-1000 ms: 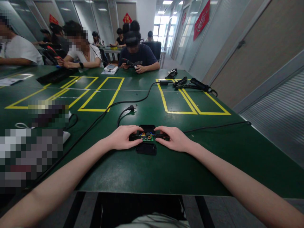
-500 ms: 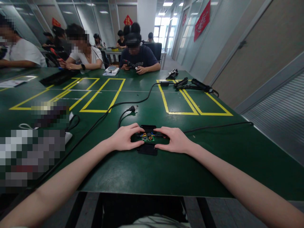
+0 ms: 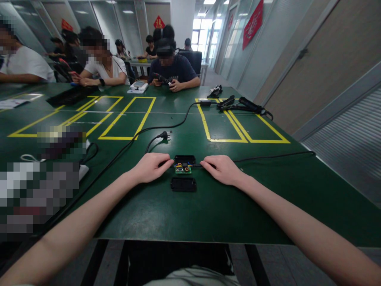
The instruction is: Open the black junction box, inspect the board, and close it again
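Note:
A small green circuit board (image 3: 183,171) with copper-coloured ring coils lies on the table in front of me. Right behind it rests one black plastic case half (image 3: 185,158), and nearer to me lies the other case half (image 3: 183,184). My left hand (image 3: 152,167) is closed in a pinch at the board's left end, where a black cable with a plug (image 3: 163,135) appears to run in; the fingers hide most of that cable. On the right, my right hand (image 3: 222,170) pinches the black power cable (image 3: 197,165) that leaves the board's other end.
The green table (image 3: 143,214) carries yellow tape outlines (image 3: 171,138). A long black cable with an inline box (image 3: 205,103) crosses it on the left. Black straps (image 3: 247,105) lie at the far right. Blurred items (image 3: 38,194) sit at left. Several people sit opposite.
My hands have drawn apart from the board's edges and now pinch the cables at its two ends. The board and the near case half are less covered.

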`<state>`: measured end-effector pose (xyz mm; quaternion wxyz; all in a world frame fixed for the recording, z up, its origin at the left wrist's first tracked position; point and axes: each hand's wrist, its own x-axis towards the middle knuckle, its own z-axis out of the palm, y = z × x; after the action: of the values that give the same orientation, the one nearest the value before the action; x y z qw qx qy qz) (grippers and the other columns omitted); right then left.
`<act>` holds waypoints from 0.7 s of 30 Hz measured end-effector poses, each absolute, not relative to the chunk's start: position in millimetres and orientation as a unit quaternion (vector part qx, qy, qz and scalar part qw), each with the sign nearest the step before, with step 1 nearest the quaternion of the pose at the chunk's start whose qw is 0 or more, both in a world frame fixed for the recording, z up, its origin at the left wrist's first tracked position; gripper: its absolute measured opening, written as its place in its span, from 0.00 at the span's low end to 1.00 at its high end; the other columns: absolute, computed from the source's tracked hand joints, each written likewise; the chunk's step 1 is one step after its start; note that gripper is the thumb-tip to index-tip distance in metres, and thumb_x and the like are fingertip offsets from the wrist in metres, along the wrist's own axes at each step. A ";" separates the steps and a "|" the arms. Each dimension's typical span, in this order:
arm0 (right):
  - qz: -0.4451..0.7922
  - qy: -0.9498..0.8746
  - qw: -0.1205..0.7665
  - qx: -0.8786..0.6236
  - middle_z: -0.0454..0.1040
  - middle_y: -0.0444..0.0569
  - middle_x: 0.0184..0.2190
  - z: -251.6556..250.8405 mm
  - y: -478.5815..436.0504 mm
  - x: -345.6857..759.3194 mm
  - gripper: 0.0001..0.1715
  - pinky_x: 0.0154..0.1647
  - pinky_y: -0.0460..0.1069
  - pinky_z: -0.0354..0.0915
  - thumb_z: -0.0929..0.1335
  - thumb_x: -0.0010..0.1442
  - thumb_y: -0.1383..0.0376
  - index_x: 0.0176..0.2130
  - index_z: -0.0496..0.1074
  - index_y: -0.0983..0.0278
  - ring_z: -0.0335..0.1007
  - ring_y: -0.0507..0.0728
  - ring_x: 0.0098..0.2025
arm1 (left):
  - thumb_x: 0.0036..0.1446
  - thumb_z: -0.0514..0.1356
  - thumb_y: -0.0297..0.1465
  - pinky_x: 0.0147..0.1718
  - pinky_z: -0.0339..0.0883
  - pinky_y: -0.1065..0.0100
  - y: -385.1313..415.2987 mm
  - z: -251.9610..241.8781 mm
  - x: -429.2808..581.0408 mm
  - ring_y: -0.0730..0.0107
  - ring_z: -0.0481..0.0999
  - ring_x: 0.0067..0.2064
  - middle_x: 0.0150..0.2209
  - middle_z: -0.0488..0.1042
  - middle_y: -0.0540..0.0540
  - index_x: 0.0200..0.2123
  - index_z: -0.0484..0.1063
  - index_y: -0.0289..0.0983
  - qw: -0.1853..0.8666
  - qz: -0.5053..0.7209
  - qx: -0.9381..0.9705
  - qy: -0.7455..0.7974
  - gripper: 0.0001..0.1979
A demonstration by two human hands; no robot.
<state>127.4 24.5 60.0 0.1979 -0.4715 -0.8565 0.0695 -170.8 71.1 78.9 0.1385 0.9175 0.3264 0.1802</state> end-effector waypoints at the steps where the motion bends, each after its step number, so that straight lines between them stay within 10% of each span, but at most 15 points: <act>1: 0.066 -0.855 0.196 -0.475 0.72 0.46 0.23 60.8 25.0 128.2 0.27 0.30 0.49 0.56 0.59 0.76 0.56 0.26 0.67 0.61 0.69 0.55 0.26 | 0.72 0.49 0.40 0.28 0.54 0.69 71.4 78.9 -170.5 0.72 0.65 0.24 0.21 0.65 0.52 0.25 0.62 0.38 0.136 0.177 0.918 0.329 0.22; 21: 0.082 -0.891 0.233 -0.380 0.66 0.43 0.19 66.6 5.8 121.2 0.28 0.27 0.48 0.50 0.61 0.75 0.59 0.23 0.64 0.62 0.59 0.51 0.21 | 0.69 0.51 0.37 0.25 0.46 0.69 56.5 77.7 -166.8 0.76 0.56 0.19 0.17 0.56 0.55 0.20 0.59 0.38 0.177 0.149 0.923 0.306 0.23</act>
<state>121.2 5.8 66.6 0.2334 -0.3803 -0.8911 0.0822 -166.8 56.5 77.7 0.1773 0.9235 0.3060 0.1487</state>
